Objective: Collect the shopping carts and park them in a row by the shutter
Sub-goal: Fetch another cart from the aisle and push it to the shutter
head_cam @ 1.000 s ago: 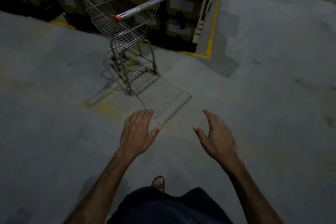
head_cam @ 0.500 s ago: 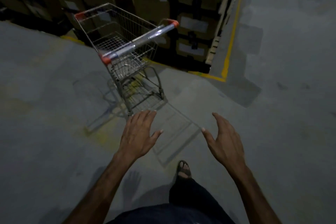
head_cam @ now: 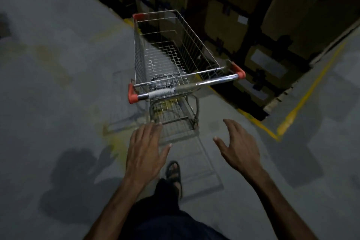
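Our floor runs grey to stacked boxes. The cart stands before us beside those boxes — handle nearest. Left hand and right hand hover released, fingers spread, short of it.

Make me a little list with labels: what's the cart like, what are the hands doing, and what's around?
cart: one wire shopping cart, basket looks empty, chrome handle with red end caps
left hand: open, fingers spread, short of the handle
right hand: open, also not touching
beside cart: stacked cardboard boxes
floor: grey concrete floor with a yellow line
foot: sandal stepping forward
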